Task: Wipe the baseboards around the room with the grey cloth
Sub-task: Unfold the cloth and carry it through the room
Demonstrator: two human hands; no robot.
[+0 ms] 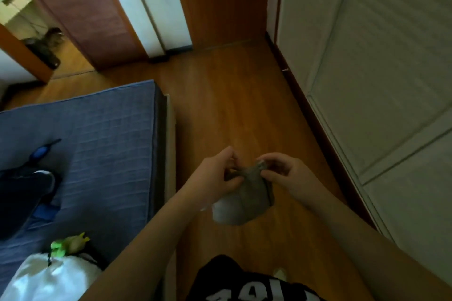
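A grey cloth point(242, 200) hangs in the air above the wooden floor, held between both hands in front of me. My left hand point(215, 176) pinches its upper left edge. My right hand point(286, 173) pinches its upper right corner with thumb and fingers. A dark brown baseboard point(315, 124) runs along the foot of the white wardrobe on the right. Another dark baseboard strip point(171, 52) lies at the far wall between the door frames.
A bed with a blue cover point(102, 144) fills the left side, with dark clothing, a white bag point(49, 278) and a green toy on it. White wardrobe doors point(381, 80) stand on the right. A brown door point(220, 0) is ahead. Wooden floor point(232, 105) runs between bed and wardrobe.
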